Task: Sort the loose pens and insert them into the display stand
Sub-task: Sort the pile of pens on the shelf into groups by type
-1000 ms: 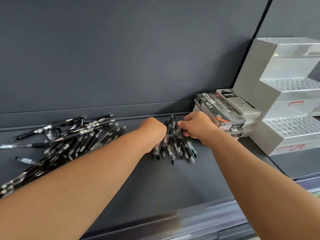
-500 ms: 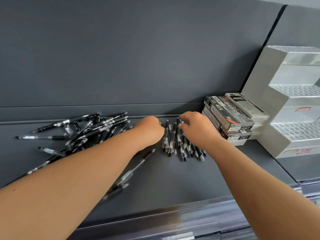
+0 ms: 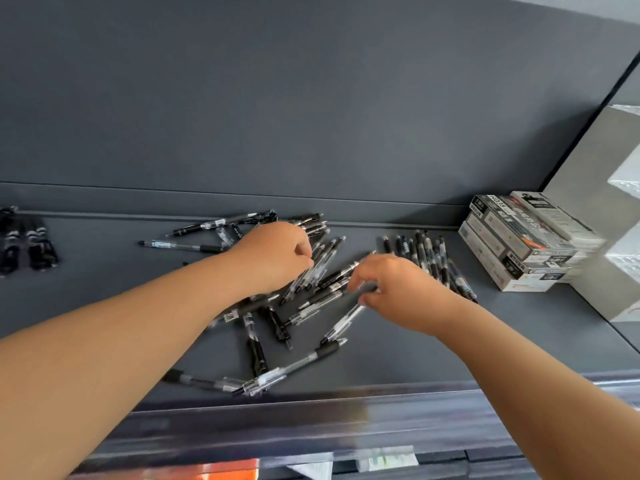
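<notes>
Several black-and-clear pens lie scattered in a loose pile [image 3: 277, 317] on the dark grey shelf [image 3: 398, 358]. My left hand [image 3: 273, 254] is over the top of the pile, its fingers curled onto pens there. To its right, my right hand [image 3: 391, 289] pinches one pen [image 3: 343, 320] at its upper end. Behind that hand a sorted row of pens [image 3: 426, 254] lies side by side. The white stepped display stand [image 3: 595, 209] is at the far right, partly cut off by the frame.
Stacked pen boxes [image 3: 519, 244] sit between the sorted row and the stand. Another group of black pens [image 3: 24, 240] lies at the far left. The shelf has a raised front lip [image 3: 311, 410]; a grey back panel [image 3: 277, 98] rises behind.
Both hands have left the sorted row and moved left onto the loose pile. My right hand now pinches a pen. The view has swung left, bringing the pile to the centre.
</notes>
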`<state>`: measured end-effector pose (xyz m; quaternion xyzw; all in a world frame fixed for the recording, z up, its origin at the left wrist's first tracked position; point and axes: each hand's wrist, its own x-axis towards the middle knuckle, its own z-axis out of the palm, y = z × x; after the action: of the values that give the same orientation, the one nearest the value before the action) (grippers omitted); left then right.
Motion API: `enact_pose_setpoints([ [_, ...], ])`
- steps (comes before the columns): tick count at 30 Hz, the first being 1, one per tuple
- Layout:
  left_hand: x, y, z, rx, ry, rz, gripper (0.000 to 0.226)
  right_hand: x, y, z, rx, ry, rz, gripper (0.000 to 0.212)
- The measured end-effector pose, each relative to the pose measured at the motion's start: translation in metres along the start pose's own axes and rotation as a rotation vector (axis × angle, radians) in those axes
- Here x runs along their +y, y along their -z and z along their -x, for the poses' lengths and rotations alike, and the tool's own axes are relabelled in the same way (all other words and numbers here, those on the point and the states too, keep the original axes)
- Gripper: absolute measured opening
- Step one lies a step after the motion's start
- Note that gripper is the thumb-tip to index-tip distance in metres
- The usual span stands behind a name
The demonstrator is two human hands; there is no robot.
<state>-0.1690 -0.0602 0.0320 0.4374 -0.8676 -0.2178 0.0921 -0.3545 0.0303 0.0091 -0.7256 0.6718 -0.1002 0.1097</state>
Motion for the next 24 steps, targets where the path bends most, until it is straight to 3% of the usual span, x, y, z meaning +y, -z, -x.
enact_pose_setpoints([
  [5,-0.011,-0.009,0.021,-0.177,-0.075,-0.078,0.012,-0.01,-0.019,0.001,-0.115,-0.018,0.078,0.026],
  [9,-0.011,-0.025,0.025,-0.193,-0.088,-0.244,0.026,-0.011,-0.024,-0.001,-0.093,-0.064,0.055,0.015],
  [14,-0.01,-0.031,0.026,-0.143,-0.076,-0.293,0.004,-0.016,-0.024,0.001,0.081,-0.077,-0.037,0.013],
  [18,-0.007,-0.016,0.025,-0.043,-0.041,-0.101,0.013,-0.023,-0.023,0.001,0.207,-0.083,-0.105,0.013],
  [24,-0.001,-0.004,0.018,0.044,0.111,0.536,0.004,-0.027,-0.017,0.002,0.203,-0.16,-0.449,0.014],
])
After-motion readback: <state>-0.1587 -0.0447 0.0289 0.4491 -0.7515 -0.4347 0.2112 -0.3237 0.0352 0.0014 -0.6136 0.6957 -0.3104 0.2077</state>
